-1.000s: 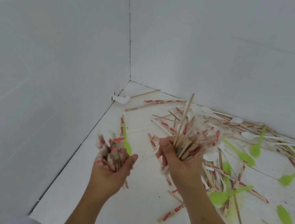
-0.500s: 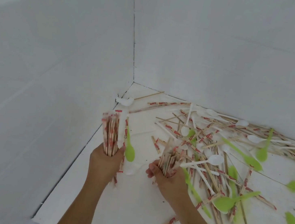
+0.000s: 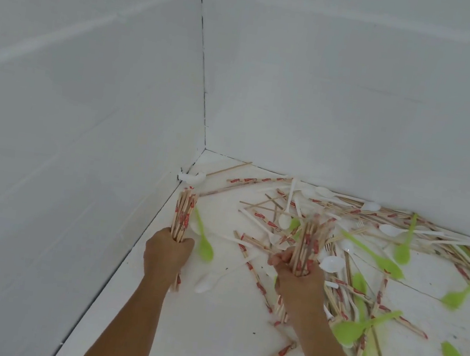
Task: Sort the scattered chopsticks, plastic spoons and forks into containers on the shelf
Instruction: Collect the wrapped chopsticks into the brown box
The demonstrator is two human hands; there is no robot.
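Wooden chopsticks form two upright bundles: the left bundle [image 3: 182, 215] is clenched in the left hand [image 3: 167, 254] close to the left wall [image 3: 69, 124], and the right bundle [image 3: 307, 245] is grasped in the right hand [image 3: 299, 280] at the near-left edge of the scattered pile [image 3: 372, 224]. A green spoon [image 3: 205, 246] lies just right of the left bundle, and a white spoon [image 3: 193, 177] lies in the far corner of the white surface [image 3: 219, 341].

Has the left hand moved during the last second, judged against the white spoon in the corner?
Yes. The left hand has moved forward, toward the white spoon in the corner; the tips of its chopsticks now almost reach that spoon.
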